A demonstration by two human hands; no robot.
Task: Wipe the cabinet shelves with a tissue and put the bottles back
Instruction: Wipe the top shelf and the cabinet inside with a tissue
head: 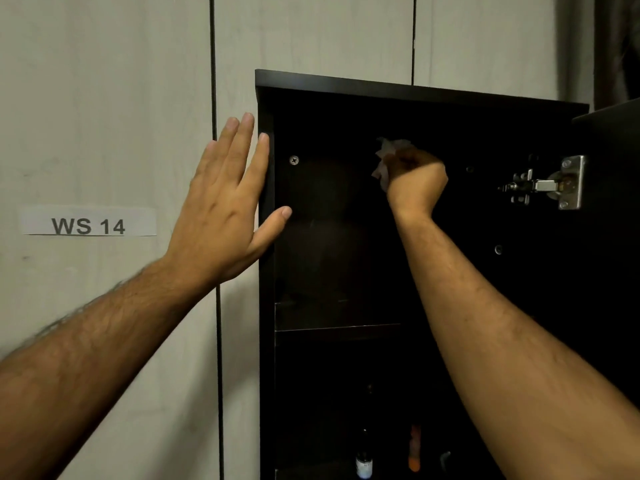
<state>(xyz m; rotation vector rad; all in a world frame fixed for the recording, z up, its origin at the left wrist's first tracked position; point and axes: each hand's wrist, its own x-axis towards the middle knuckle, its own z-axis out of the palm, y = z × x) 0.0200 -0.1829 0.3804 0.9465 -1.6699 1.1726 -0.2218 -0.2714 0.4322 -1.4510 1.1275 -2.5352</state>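
A tall dark cabinet (415, 93) hangs on the wall with its door swung open to the right. My right hand (415, 183) is deep in the top compartment, fingers curled round a crumpled white tissue (386, 155) held against the back panel. My left hand (225, 206) lies flat, fingers straight, against the cabinet's outer left side, thumb over the front edge. A dark shelf (337, 327) divides the top compartment from the one below. In the lower compartment stand a small dark bottle with a pale label (363, 462) and an orange bottle (414, 448).
The open door (609, 140) sits at the right with a metal hinge (550, 185) beside my right forearm. Pale wall panels surround the cabinet, and a paper label reading WS 14 (88, 225) is stuck at the left.
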